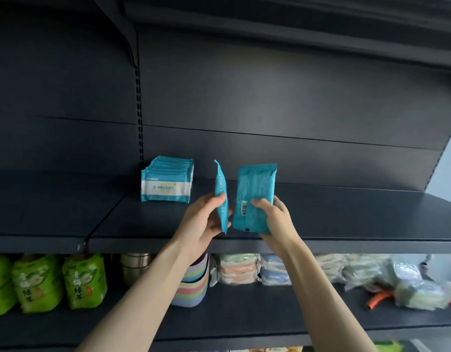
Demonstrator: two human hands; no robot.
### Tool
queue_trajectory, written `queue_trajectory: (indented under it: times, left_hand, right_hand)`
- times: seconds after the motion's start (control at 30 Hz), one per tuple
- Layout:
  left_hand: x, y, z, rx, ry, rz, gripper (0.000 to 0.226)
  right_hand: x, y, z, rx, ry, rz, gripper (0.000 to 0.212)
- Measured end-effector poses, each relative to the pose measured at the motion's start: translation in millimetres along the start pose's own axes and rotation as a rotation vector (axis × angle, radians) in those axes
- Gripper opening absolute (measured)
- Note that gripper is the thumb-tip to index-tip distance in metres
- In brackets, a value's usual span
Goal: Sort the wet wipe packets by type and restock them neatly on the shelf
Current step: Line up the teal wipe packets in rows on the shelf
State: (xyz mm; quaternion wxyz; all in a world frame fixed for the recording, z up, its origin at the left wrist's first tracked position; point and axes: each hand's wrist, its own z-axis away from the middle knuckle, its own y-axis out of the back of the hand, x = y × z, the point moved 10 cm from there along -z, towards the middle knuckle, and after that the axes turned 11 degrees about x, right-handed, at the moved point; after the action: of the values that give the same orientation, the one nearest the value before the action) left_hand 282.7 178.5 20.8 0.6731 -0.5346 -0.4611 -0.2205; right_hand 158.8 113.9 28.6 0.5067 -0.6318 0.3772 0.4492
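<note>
The left hand [203,219] pinches 1 teal plastic wet wipe packet [221,196] edge-on and upright above the dark metal shelf [346,214]; the right hand [275,215] grips a 2nd teal packet [253,196] just beside it, back face (barcode showing) toward the camera. A row of teal-and-white packets [167,182] stands at the shelf's back left; green tea pouches [83,280] and pastel stacked bowls [194,285] sit on the shelf below.

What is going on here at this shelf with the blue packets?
A person is restocking wet wipes. The left hand holds one teal packet edge-on; the right hand holds a second packet, barcode side toward the camera. Both are held over the dark shelf, not yet set down. A row of packets already stands upright further left on it.
</note>
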Motion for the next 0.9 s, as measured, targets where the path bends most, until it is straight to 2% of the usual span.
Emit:
queue_trajectory:
  times: [0.1, 0.2, 0.3, 0.37, 0.4, 0.5, 0.57, 0.7, 0.8, 0.9]
  left_hand:
    - [-11, -6, -26, 0.1, -0.019, -0.018, 0.021]
    - [-15, -11, -52, 0.18, -0.049, -0.086, 0.015]
    - [-14, -5, -76, 0.26, -0.107, -0.18, 0.04]
    - [-9, 2, -91, 0.333, -0.166, -0.256, 0.056]
    - [-7, 5, -97, 0.36, -0.195, -0.282, 0.051]
    - [-4, 5, -118, 0.37, -0.231, -0.293, 0.02]
    - [0, 5, -133, 0.363, -0.246, -0.27, 0.011]
    - [7, 15, -161, 0.405, -0.261, -0.344, 0.029]
    - [12, 15, -177, 0.394, -0.289, -0.395, 0.034]
    - [13, 11, -192, 0.381, -0.304, -0.403, 0.034]
  right_hand:
    - [-6, 6, -24, -0.099, -0.052, -0.059, 0.022]
    - [0, 11, -52, -0.174, -0.132, -0.039, 0.033]
    - [13, 19, -79, -0.175, -0.207, 0.009, 0.051]
    - [17, 19, -94, -0.175, -0.232, 0.009, 0.043]
    - [18, 16, -100, -0.192, -0.238, 0.013, 0.039]
    - [16, 6, -121, -0.215, -0.15, 0.093, 0.03]
    - [11, 0, -135, -0.211, -0.06, 0.138, 0.026]
    - [5, -11, -162, -0.187, 0.024, 0.204, 0.024]
    - [5, -16, -186, -0.159, 0.08, 0.317, 0.021]
    - [11, -16, -209, -0.15, 0.056, 0.343, 0.037]
